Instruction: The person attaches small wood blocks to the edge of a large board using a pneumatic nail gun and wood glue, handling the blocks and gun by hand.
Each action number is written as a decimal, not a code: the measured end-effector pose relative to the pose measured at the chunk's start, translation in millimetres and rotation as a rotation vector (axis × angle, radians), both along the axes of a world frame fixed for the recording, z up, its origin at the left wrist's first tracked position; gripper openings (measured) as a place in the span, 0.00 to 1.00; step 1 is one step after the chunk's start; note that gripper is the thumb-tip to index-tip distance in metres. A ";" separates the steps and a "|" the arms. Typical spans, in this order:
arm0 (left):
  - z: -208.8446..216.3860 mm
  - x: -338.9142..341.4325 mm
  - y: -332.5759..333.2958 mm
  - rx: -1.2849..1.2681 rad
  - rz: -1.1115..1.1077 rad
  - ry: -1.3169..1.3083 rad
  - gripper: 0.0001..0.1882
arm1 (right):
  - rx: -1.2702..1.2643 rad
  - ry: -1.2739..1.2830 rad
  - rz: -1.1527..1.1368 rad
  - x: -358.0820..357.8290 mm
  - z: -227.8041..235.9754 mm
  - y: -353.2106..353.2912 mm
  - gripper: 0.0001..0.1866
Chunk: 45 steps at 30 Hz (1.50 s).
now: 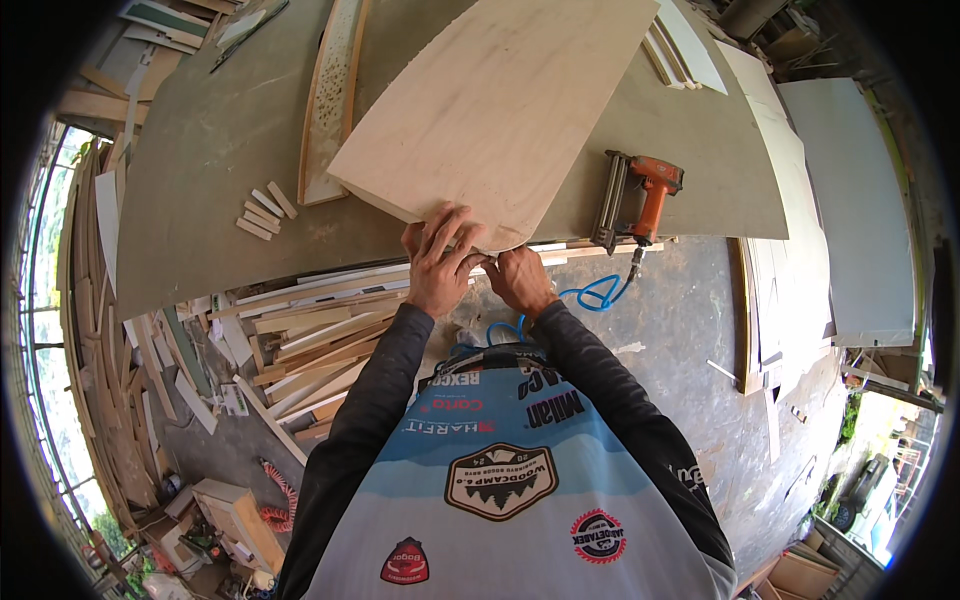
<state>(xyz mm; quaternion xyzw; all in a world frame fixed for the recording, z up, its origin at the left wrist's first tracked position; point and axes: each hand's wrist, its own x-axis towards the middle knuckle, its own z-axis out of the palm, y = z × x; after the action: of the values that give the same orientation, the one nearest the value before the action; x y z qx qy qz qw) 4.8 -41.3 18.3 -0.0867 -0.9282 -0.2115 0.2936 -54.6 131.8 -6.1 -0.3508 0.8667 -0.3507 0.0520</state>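
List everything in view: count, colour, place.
wooden panel: one, pale, centre, on table
nail gun: one, orange, right of panel
air hose: one, blue, below nail gun
wood blocks: about five, pale, left on table
wooden channel: one, brown, left of panel
table: one, brown, upper centre
wood strips: many, mixed browns, lower left
coiled hose: one, red, lower left
sheets: several, whitish, far right
shirt: one, blue and white, bottom
left grip: one, bare, panel's near edge
right grip: one, bare, panel's near corner

Panel [490, 120]: matt wood, apparently smooth.
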 end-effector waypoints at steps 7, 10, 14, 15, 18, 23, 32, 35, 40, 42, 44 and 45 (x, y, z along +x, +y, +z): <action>21.0 -1.5 -1.3 0.027 -0.029 -0.107 0.27 | -0.026 0.060 -0.052 3.4 -9.1 -0.6 0.14; 23.0 -5.4 -1.9 -0.058 -0.018 -0.115 0.27 | -0.028 0.061 -0.043 3.1 -13.2 -2.0 0.14; 13.9 -7.3 -4.9 -0.055 -0.028 -0.093 0.26 | -0.139 0.162 -0.058 3.6 -27.2 -0.3 0.17; 14.0 -8.3 -4.3 -0.051 -0.027 -0.086 0.26 | -0.155 0.165 -0.079 4.2 -32.6 0.1 0.18; 13.0 -8.5 -5.0 -0.054 -0.021 -0.083 0.27 | -0.185 0.128 -0.109 6.5 -39.0 1.2 0.19; 11.5 -8.8 -4.7 -0.059 -0.017 -0.071 0.27 | -0.169 0.174 -0.099 7.0 -50.3 3.4 0.19; 9.8 -8.5 -6.9 -0.072 -0.015 -0.087 0.26 | -0.039 0.199 -0.064 11.5 -40.6 3.4 0.13; 10.3 -8.8 -6.7 -0.072 -0.017 -0.105 0.25 | -0.008 0.217 -0.071 10.9 -42.1 3.1 0.15; 9.0 -8.1 -7.9 -0.074 -0.015 -0.114 0.25 | -0.058 0.227 -0.060 9.5 -46.8 1.6 0.13; 11.0 -8.2 -6.4 -0.070 -0.014 -0.112 0.25 | -0.066 0.229 -0.062 9.3 -48.8 1.7 0.13; 11.2 -8.1 -6.0 -0.069 -0.013 -0.110 0.24 | -0.083 0.226 -0.059 8.8 -51.1 1.6 0.13; 10.6 -8.0 -6.2 -0.070 -0.013 -0.109 0.24 | -0.097 0.221 -0.056 8.4 -52.4 1.4 0.13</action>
<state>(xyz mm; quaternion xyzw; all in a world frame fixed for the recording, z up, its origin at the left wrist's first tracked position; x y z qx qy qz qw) -3.2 -47.4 28.9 -0.0914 -0.9490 -0.1854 0.2383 -46.2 133.2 -58.5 -0.3653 0.8585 -0.3528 -0.0708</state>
